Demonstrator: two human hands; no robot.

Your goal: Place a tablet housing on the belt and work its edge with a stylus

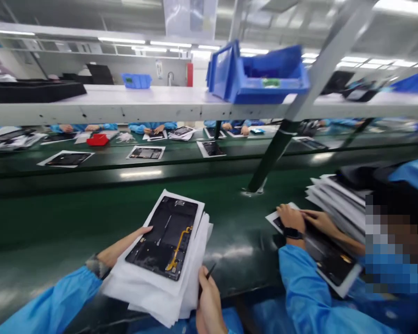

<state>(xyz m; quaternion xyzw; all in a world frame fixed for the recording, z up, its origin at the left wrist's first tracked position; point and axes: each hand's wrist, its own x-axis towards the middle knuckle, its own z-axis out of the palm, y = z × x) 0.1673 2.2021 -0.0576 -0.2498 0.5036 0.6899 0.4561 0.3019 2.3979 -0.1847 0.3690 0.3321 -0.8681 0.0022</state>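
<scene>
My left hand (pixel 123 247) grips the left edge of a stack of white foam sheets (pixel 153 290), its thumb lying on top. On the stack rests a black tablet back panel (pixel 163 236) with a yellow flex cable. My right hand (pixel 209 301) is closed against the stack's right edge and pinches a thin dark tool (pixel 210 270) that points up and right. Both of my sleeves are blue.
A co-worker in blue at the right presses both hands (pixel 301 220) on another panel, beside a pile of sheets (pixel 337 199). Panels on white sheets (pixel 145 152) lie on the green conveyor. A blue bin (pixel 261 74) sits on the overhead shelf; a dark strut (pixel 275 148) slants down.
</scene>
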